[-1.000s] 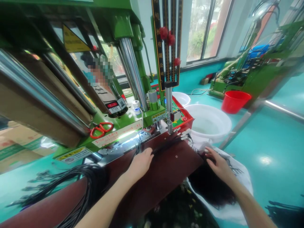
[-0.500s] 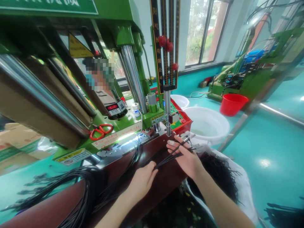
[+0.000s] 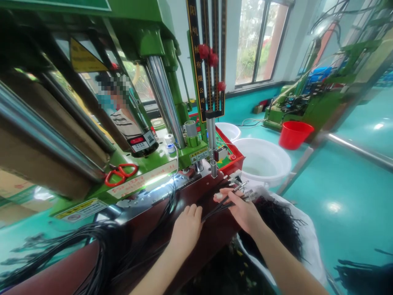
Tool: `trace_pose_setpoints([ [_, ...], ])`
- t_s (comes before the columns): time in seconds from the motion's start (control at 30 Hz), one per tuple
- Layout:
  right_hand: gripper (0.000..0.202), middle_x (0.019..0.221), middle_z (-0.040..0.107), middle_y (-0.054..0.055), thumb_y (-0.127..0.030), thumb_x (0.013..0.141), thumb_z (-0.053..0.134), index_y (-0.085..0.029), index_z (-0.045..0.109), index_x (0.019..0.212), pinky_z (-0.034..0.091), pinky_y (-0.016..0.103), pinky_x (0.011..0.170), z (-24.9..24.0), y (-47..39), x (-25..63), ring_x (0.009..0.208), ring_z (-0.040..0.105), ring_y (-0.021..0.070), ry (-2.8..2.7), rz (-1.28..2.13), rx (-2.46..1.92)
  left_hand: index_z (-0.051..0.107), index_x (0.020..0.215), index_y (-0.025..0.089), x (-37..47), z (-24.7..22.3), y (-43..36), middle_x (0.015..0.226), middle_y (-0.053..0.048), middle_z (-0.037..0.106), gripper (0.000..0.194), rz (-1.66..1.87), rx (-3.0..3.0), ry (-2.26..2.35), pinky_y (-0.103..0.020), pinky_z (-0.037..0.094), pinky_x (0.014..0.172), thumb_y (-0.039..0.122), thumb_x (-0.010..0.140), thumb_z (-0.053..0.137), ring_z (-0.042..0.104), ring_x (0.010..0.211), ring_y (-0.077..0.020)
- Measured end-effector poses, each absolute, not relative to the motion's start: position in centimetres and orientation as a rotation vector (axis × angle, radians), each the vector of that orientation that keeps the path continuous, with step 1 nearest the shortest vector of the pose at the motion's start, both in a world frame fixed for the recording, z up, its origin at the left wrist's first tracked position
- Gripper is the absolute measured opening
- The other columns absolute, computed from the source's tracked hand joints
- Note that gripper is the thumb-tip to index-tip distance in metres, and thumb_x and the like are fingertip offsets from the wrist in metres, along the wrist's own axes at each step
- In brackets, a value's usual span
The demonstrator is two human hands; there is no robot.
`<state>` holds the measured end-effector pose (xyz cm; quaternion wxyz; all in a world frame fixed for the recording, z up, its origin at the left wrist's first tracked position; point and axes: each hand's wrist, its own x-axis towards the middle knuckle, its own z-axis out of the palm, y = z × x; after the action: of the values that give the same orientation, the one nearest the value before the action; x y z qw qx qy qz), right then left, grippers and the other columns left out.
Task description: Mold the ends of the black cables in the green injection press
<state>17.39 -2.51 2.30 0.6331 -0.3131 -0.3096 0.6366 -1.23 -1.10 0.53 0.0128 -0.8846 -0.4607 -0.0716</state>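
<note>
Thin black cables [image 3: 216,209] run across the dark red bench front, between my two hands. My right hand [image 3: 242,211] is closed round several of them near their ends, with a white wrap on one fingertip. Bare metallic cable ends [image 3: 241,186] stick out past its fingers. Lower and to the left, my left hand [image 3: 186,229] is closed on the same cables, its fingers curled down over them; the palm side is hidden. A thick looped bundle of black cables [image 3: 102,250] lies on the bench at the left.
A green press [image 3: 196,151] stands ahead, with red-handled scissors [image 3: 121,174] on its base. To the right are a red control box [image 3: 238,162], a white tub [image 3: 273,157] and a red bucket [image 3: 295,135]. A white sack [image 3: 310,233] of black pieces sits beside my right forearm. A person stands behind the press.
The camera view has shifted slightly. My right hand's fingers have drawn in closer round the cable ends, which now point up to the right. My left hand has turned, its fingers pointing more upward.
</note>
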Motion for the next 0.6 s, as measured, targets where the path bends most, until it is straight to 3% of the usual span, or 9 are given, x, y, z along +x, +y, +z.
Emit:
trace_pose_setpoints([
  [0.17,0.019,0.081,0.068,0.005,-0.032,0.076,0.062,-0.017,0.066,0.088,0.037,0.044,0.091,1.9,-2.6,17.5,0.086,0.062,0.0226,-0.676,1.449,-0.720,0.051,0.084,0.014,-1.0,0.5,-0.7,0.084,-0.009,0.054,0.022,0.005,-2.748,-1.480,-0.032,0.044,0.067,0.004,0.080,0.032,0.054,0.081,-0.0215],
  [0.3,0.021,0.082,0.068,0.006,-0.035,0.074,0.063,-0.016,0.066,0.083,0.042,0.041,0.085,1.9,-2.8,17.5,0.086,0.061,0.0231,-0.682,1.423,-0.789,0.046,0.085,0.014,-1.5,0.3,-0.8,0.081,-0.008,0.054,0.021,-0.107,-2.747,-1.556,-0.031,0.045,0.062,0.008,0.083,0.027,0.056,0.075,-0.0197],
  [0.43,0.028,0.069,0.066,0.007,-0.041,0.072,0.064,-0.013,0.064,0.069,0.048,0.037,0.064,1.5,-3.0,17.7,0.067,0.063,0.0228,-0.690,1.423,-1.016,0.041,0.095,0.016,-2.5,-0.1,-1.3,0.085,-0.007,0.054,0.021,-0.421,-2.789,-1.540,-0.029,0.046,0.063,0.006,0.079,0.030,0.058,0.076,-0.0174],
  [0.53,0.034,0.074,0.067,0.009,-0.044,0.074,0.060,-0.012,0.064,0.084,0.047,0.039,0.067,1.2,-3.0,17.9,0.066,0.063,0.0229,-0.688,1.530,-0.976,0.034,0.110,0.016,-2.7,0.0,-2.4,0.093,-0.008,0.054,0.035,-0.629,-2.811,-1.407,-0.028,0.047,0.067,0.006,0.077,0.034,0.057,0.082,-0.0169],
  [0.6,0.034,0.083,0.067,0.009,-0.040,0.076,0.060,-0.015,0.062,0.098,0.044,0.042,0.079,1.3,-3.1,18.0,0.079,0.063,0.0236,-0.658,1.549,-0.838,0.039,0.108,0.016,-2.3,0.3,-3.4,0.090,-0.008,0.055,0.029,-0.588,-2.822,-1.402,-0.029,0.047,0.067,0.010,0.080,0.035,0.057,0.080,-0.0176],
])
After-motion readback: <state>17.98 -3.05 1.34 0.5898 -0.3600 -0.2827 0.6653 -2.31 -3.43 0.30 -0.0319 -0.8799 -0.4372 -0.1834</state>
